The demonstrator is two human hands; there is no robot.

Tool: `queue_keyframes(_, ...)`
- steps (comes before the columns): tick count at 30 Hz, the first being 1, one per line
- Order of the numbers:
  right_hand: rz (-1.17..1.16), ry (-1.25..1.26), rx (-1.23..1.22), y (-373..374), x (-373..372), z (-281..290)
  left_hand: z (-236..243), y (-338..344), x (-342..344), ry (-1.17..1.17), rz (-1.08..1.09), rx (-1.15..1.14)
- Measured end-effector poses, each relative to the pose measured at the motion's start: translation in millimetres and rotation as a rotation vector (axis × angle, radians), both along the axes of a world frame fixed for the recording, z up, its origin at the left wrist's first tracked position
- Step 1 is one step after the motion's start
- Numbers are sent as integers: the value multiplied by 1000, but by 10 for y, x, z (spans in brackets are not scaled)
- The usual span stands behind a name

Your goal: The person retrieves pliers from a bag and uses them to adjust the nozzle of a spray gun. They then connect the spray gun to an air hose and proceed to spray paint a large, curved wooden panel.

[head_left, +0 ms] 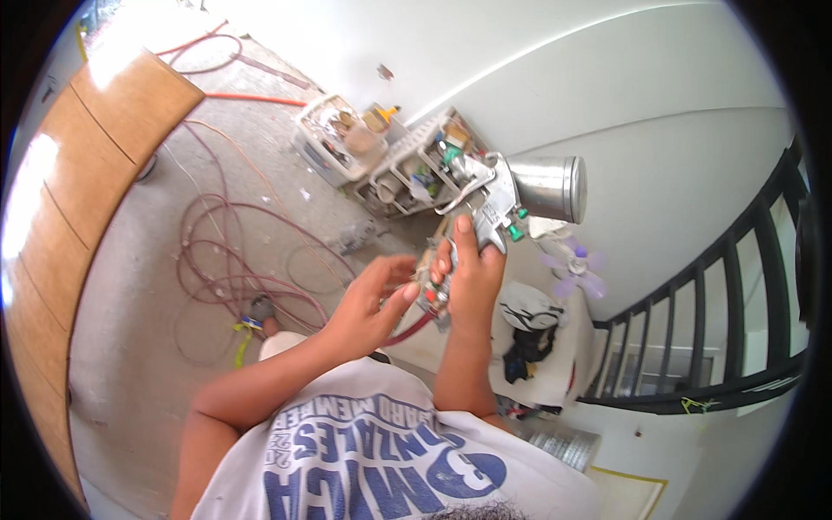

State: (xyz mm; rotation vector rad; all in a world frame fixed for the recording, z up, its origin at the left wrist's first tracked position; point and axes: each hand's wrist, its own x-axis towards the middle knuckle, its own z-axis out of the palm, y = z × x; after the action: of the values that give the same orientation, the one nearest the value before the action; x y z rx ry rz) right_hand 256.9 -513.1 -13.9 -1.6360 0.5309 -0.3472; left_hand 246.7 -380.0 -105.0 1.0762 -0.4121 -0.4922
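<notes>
Apparently the step in hand is tending the lower end of a spray gun (494, 206), which is held up in front of the chest, clear of the floor (130, 321). The left hand (368, 303) is half spread, thumb and fingers parted, with its tips at the small fittings (431, 296) under the handle; whether they touch, I cannot tell. The right hand (475, 276) wraps the gun's handle, thumb laid up along its back. A metal cup (548, 186) juts from the gun to the right. The next move, I judge, calls for a steady right grip while the left works at the fittings, keeping the cup from tipping.

As for the rest, a glossy wooden panel (113, 113) runs along the floor's left edge. Dark red hose (217, 205) lies in loose loops to the right of it; these could snag a step. By the wall at the floor's far edge sit a cluttered white bin (322, 165) and, to its right, a grey crate (420, 206) packed with containers. Farther right come a grey and black bag (530, 310), a purple-bladed fan (576, 269) and a black railing (693, 299), which limits elbow room on that side.
</notes>
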Motion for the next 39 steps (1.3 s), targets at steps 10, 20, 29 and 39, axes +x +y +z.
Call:
queue_keyframes(10, 350, 272, -149, 317, -116, -521, 669, 325, 948, -552, 370, 389)
queue_keyframes(20, 713, 171, -495, 798, 26, -1188, 269, 991, 896, -218, 529, 526)
queue_keyframes(29, 966, 42, -523, 1210, 325, -961, 56, 1247, 692, -203, 830, 525)
queue_keyframes(39, 1314, 374, -151, 783, 627, -1350, -78, 888, 574, 41, 1136, 561)
